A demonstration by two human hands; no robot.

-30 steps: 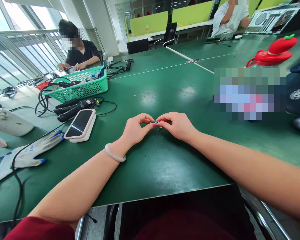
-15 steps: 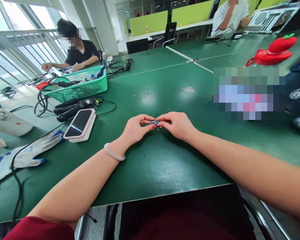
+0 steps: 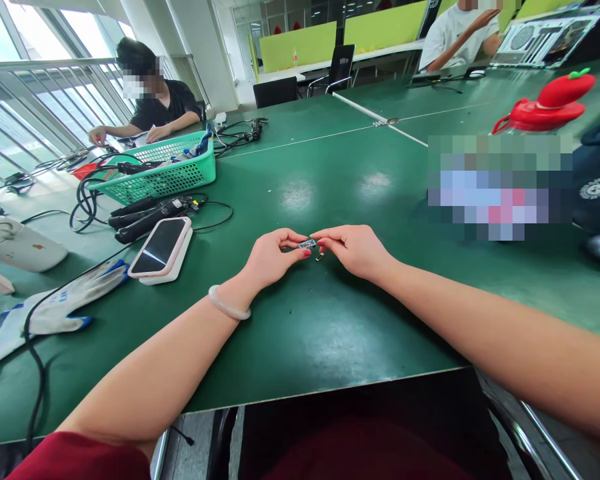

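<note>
My left hand (image 3: 270, 257) and my right hand (image 3: 355, 248) meet over the middle of the green table (image 3: 330, 320). Between their pinched fingertips is a small dark electronic part (image 3: 307, 244), held from both sides just above the table. A tiny metal piece (image 3: 320, 256) lies on the table right under my right fingers. A pale bangle (image 3: 229, 303) circles my left wrist.
A phone on a white base (image 3: 161, 249) lies to the left, with black tools and cables (image 3: 145, 217), a green basket (image 3: 160, 170) and white gloves (image 3: 45, 313) beyond. A red-lidded bottle (image 3: 545, 107) and dark cap (image 3: 597, 180) stand right. Two people sit at the far side.
Both hands stay pinched on the small part, which has turned slightly between the fingertips. The person at far left has shifted an arm; the person at the back has raised a hand.
</note>
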